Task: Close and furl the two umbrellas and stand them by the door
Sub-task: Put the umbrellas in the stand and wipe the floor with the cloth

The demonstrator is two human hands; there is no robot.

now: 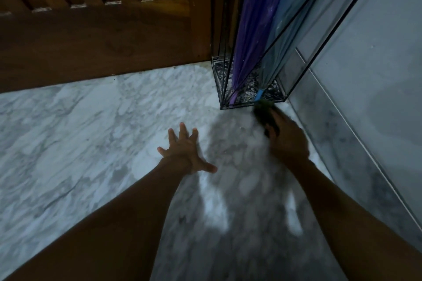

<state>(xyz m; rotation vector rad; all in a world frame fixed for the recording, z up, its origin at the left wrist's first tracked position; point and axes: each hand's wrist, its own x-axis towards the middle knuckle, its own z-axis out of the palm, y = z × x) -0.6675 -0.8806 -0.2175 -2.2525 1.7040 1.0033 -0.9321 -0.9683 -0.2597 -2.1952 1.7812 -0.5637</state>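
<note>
Two furled umbrellas stand tips down inside a black wire stand (221,89) in the corner by the wooden door (102,48): a purple umbrella (255,29) on the left and a blue umbrella (282,29) on the right. My right hand (288,141) is low at the stand's front right corner, its fingers curled round a dark greenish object (265,113) that is too blurred to identify. My left hand (186,151) hovers over the floor to the left of the stand, fingers spread wide, holding nothing.
White and grey marble floor (80,132) spreads in front of the door. A grey wall (376,64) with a marble skirting runs along the right, close behind the stand. My shadow falls on the floor between my arms.
</note>
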